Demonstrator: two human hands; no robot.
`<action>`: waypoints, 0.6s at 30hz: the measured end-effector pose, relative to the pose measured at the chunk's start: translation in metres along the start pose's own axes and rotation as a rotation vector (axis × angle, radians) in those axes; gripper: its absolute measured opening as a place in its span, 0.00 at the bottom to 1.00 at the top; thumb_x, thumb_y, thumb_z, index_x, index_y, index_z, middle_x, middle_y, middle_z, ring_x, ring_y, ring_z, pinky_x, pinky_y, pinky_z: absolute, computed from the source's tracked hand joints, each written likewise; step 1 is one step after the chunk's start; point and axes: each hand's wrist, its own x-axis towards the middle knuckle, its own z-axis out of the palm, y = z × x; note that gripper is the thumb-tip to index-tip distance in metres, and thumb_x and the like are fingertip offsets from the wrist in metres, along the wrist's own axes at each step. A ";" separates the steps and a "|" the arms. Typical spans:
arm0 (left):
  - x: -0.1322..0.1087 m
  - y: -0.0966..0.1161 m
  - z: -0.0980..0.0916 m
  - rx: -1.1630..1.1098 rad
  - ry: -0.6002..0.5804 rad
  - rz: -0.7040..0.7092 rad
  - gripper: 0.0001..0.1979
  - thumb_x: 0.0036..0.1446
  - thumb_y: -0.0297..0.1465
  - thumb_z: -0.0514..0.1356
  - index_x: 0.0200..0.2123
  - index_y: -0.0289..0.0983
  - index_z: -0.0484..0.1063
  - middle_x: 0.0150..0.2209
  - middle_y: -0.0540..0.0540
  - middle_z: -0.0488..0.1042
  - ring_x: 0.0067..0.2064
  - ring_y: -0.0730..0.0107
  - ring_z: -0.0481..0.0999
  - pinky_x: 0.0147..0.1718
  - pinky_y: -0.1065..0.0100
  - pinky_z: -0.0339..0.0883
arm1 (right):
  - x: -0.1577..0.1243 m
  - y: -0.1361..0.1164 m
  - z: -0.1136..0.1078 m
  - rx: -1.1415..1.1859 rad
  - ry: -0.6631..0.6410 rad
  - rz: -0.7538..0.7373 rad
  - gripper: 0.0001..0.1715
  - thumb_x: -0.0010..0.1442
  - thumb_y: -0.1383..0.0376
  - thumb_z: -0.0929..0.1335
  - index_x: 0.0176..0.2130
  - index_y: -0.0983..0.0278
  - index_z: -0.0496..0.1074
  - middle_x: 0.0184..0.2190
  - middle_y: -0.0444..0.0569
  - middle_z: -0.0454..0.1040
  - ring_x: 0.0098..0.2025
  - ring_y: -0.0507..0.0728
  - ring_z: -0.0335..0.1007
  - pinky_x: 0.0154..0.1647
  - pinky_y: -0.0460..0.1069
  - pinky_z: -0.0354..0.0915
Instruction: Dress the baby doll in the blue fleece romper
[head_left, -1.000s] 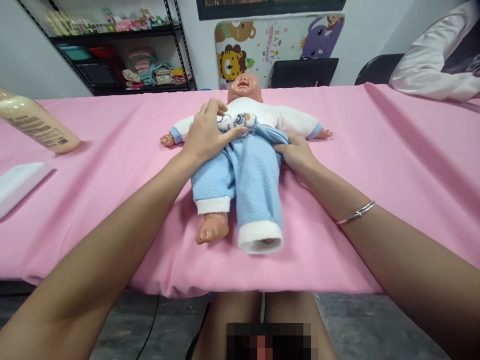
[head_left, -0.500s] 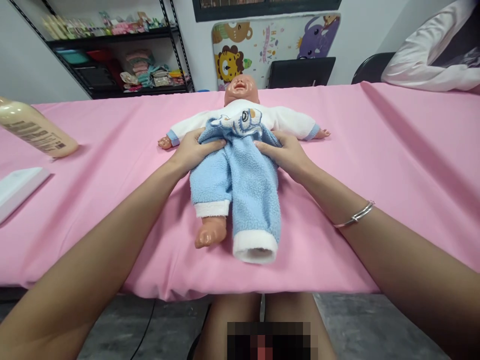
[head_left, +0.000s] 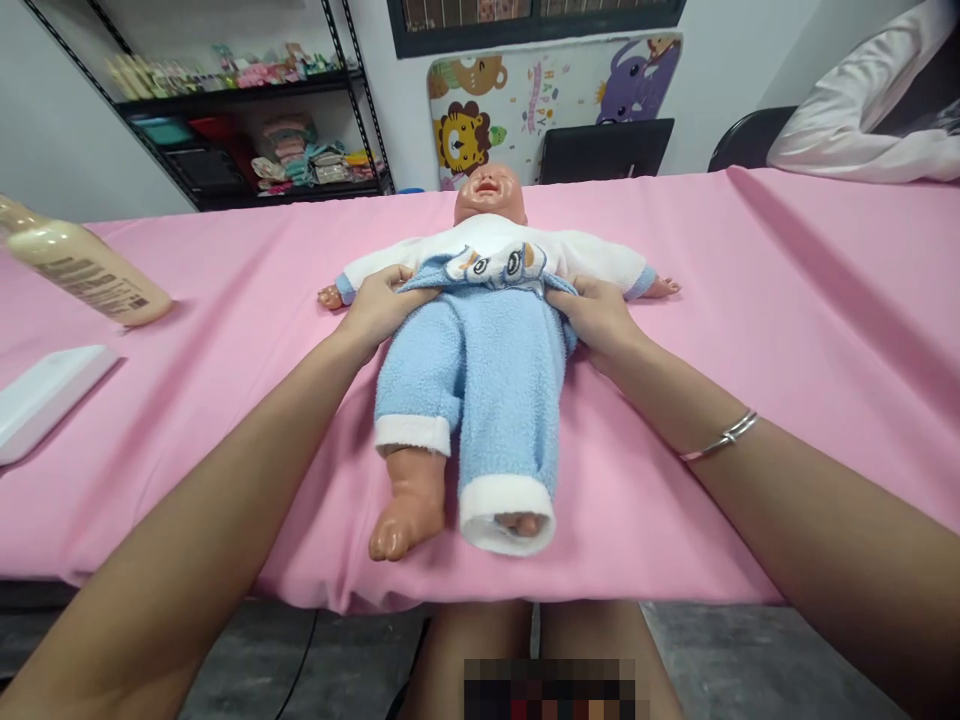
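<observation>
A baby doll (head_left: 490,196) lies on its back on the pink-covered table, arms spread out, in a white top with blue cuffs. Light blue fleece pants (head_left: 502,370) with white leg cuffs cover its legs up to the belly. My left hand (head_left: 384,308) grips the waistband at one side, fingers closed on the cloth. At the other side my right hand (head_left: 600,318) pinches the same waistband. One doll foot (head_left: 407,505) sticks fully out of the left leg cuff. Inside the right cuff only the toes (head_left: 525,523) show.
A lotion-coloured bottle (head_left: 94,270) lies at the left, with a white flat box (head_left: 52,395) nearer me. Beyond the table (head_left: 720,400) are a black shelf rack (head_left: 240,98), a dark screen (head_left: 606,150) and a person's white sleeve (head_left: 832,130) at far right.
Both hands have pulled the waistband up and wider. More of the left leg and foot shows, and toes have appeared in the right cuff. The view has shifted slightly.
</observation>
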 end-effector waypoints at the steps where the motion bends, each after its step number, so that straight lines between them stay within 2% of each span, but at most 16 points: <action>1: 0.000 -0.001 -0.002 0.043 -0.024 -0.019 0.15 0.49 0.41 0.66 0.35 0.36 0.74 0.40 0.45 0.78 0.47 0.55 0.74 0.47 0.60 0.69 | -0.001 0.001 0.000 -0.010 0.015 0.002 0.13 0.58 0.72 0.70 0.23 0.66 0.66 0.18 0.40 0.60 0.23 0.50 0.53 0.26 0.47 0.48; 3: 0.000 -0.002 -0.005 0.063 -0.069 -0.045 0.18 0.49 0.45 0.65 0.35 0.36 0.76 0.40 0.43 0.78 0.48 0.52 0.74 0.48 0.59 0.69 | -0.004 0.001 0.000 -0.063 0.028 -0.038 0.14 0.58 0.72 0.70 0.23 0.66 0.66 0.18 0.40 0.60 0.24 0.49 0.53 0.26 0.47 0.48; 5: 0.000 -0.003 -0.005 -0.096 -0.136 -0.067 0.20 0.48 0.45 0.67 0.37 0.36 0.77 0.41 0.42 0.79 0.50 0.51 0.74 0.50 0.58 0.69 | -0.005 0.002 0.000 -0.036 0.012 -0.063 0.14 0.59 0.73 0.69 0.23 0.66 0.68 0.18 0.40 0.61 0.24 0.49 0.53 0.27 0.47 0.50; 8: -0.002 -0.006 -0.001 -0.484 -0.221 -0.095 0.18 0.46 0.39 0.69 0.39 0.35 0.77 0.42 0.42 0.79 0.52 0.51 0.75 0.53 0.58 0.70 | -0.002 0.005 0.001 0.258 -0.033 0.000 0.10 0.58 0.75 0.67 0.27 0.64 0.71 0.24 0.41 0.69 0.29 0.51 0.64 0.32 0.46 0.61; 11: -0.005 -0.009 0.005 -0.693 -0.235 -0.114 0.17 0.47 0.39 0.69 0.38 0.36 0.76 0.41 0.43 0.79 0.53 0.51 0.75 0.55 0.57 0.70 | 0.004 0.006 0.001 0.529 -0.076 0.091 0.07 0.59 0.72 0.67 0.32 0.62 0.72 0.34 0.44 0.76 0.41 0.54 0.72 0.45 0.49 0.70; 14: -0.008 -0.008 0.010 -0.748 -0.248 -0.104 0.20 0.50 0.45 0.68 0.40 0.38 0.74 0.40 0.44 0.79 0.54 0.52 0.74 0.55 0.57 0.70 | 0.003 0.005 0.001 0.604 -0.099 0.152 0.03 0.61 0.65 0.68 0.35 0.62 0.74 0.40 0.46 0.78 0.49 0.57 0.73 0.55 0.52 0.70; 18: -0.006 -0.002 0.011 -0.704 -0.198 -0.030 0.18 0.56 0.46 0.64 0.42 0.39 0.74 0.39 0.48 0.79 0.55 0.58 0.74 0.57 0.62 0.69 | -0.008 0.002 0.003 0.544 -0.202 0.150 0.08 0.60 0.59 0.69 0.39 0.60 0.74 0.41 0.48 0.79 0.52 0.60 0.72 0.57 0.56 0.70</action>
